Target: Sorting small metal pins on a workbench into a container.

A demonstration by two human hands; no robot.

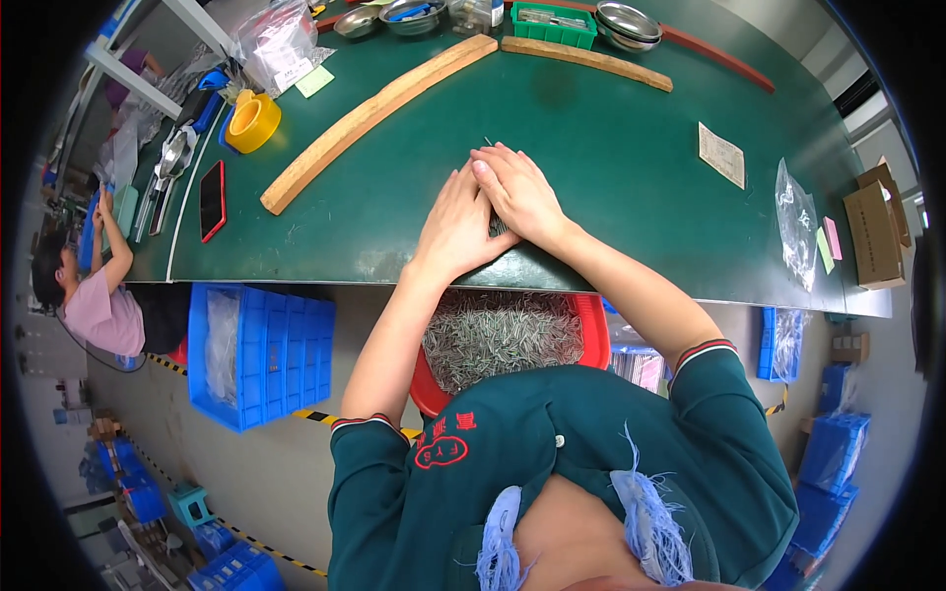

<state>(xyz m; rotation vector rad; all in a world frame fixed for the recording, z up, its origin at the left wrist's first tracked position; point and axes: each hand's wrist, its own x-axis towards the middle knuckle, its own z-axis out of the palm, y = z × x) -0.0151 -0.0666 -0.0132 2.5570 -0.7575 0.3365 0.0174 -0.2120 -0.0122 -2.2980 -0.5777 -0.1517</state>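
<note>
My left hand (453, 225) lies on the green tabletop (611, 148) near its front edge, with its fingers stretched forward. My right hand (522, 197) rests flat, slanting leftward so that its fingers meet and partly overlap those of the left. In the gap between the palms a few small thin metal pieces (498, 225) show; how many lie under the hands is hidden. Another thin piece pokes out beyond the fingertips. Below the table edge, a red basin (596, 330) holds a heap of similar small silvery metal pieces (503, 340).
Two wooden strips (379, 123) (586, 64) curve across the tabletop. A red-edged phone (213, 201) and yellow tape roll (253, 122) lie left. A green tray (554, 28) and metal bowls (628, 25) stand behind. Rightward are a paper slip (721, 156), plastic bag (794, 222) and cardboard box (875, 231). Someone (103, 310) sits left.
</note>
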